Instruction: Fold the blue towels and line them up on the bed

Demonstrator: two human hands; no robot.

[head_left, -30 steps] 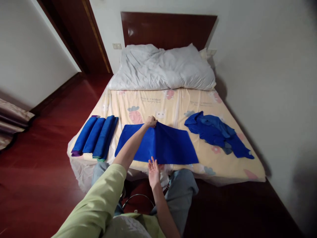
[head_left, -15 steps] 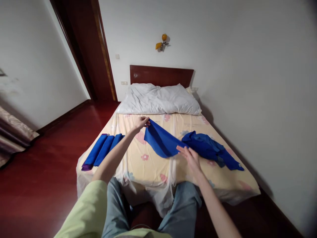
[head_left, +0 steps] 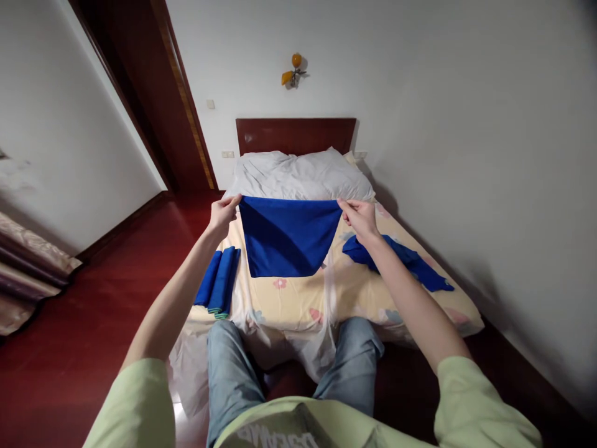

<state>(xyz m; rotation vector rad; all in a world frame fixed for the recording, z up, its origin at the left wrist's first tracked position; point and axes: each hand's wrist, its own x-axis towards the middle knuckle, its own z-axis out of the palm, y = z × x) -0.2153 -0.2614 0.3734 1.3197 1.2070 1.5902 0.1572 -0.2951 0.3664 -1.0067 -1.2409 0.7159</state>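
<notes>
A plain blue cloth (head_left: pixel 290 236) hangs spread between my two hands above the bed. My left hand (head_left: pixel 224 216) pinches its upper left corner. At the upper right corner, my right hand (head_left: pixel 359 216) grips the cloth the same way, so the top edge is pulled nearly straight. Several folded blue cloths (head_left: pixel 222 280) lie side by side on the bed's left, partly behind my left forearm. To the right, a loose heap of blue cloth (head_left: pixel 410 261) lies crumpled, partly covered by my right forearm.
The bed (head_left: pixel 280 305) has a pale yellow flowered sheet. White pillows (head_left: pixel 303 176) lie against the dark red headboard (head_left: pixel 296 135). A white wall (head_left: pixel 476 155) runs along the right, and a curtain (head_left: pixel 32 274) hangs at the far left above the red floor.
My right hand has gone from open fingers beside the cloth to gripping its corner. Both hands rose, and the cloth went from slanted to stretched level. The camera view shifted a little.
</notes>
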